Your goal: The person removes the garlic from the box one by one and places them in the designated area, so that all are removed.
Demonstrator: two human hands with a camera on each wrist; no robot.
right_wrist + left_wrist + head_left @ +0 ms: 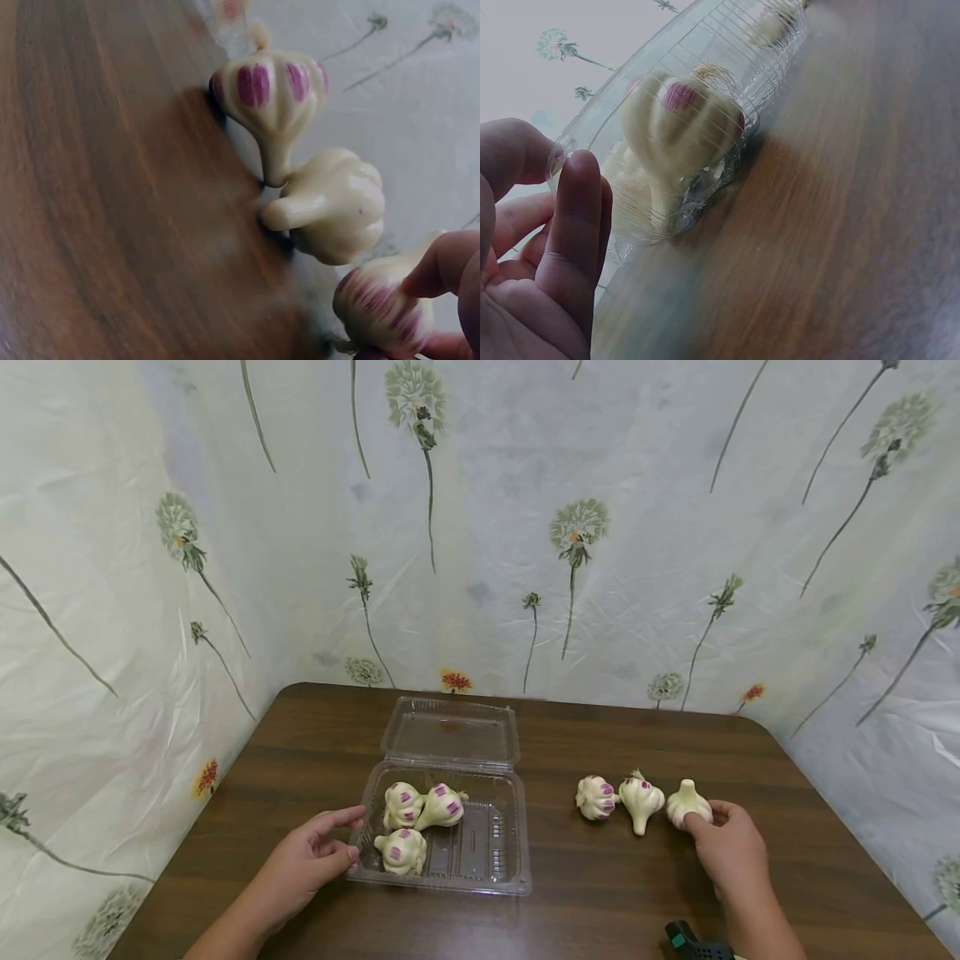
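My left hand (300,864) pinches the left rim of an open clear plastic clamshell box (480,881) between thumb and fingers. Inside it, toward the left, lie three garlic bulbs (402,852) with purple patches; one bulb (675,127) shows large through the wall in the left wrist view. On the table to the right, my right hand (733,850) holds the rightmost garlic bulb (687,800) between thumb and fingers. Its purple-streaked side (379,304) appears in the right wrist view. Beside it sit two more bulbs, a middle one (641,800) and a left one (596,797).
The box lid (450,731) is folded back toward the rear edge of the brown wooden table (555,860). A flower-printed curtain (480,527) hangs behind and at both sides. A black strapped device (693,943) is near the right forearm.
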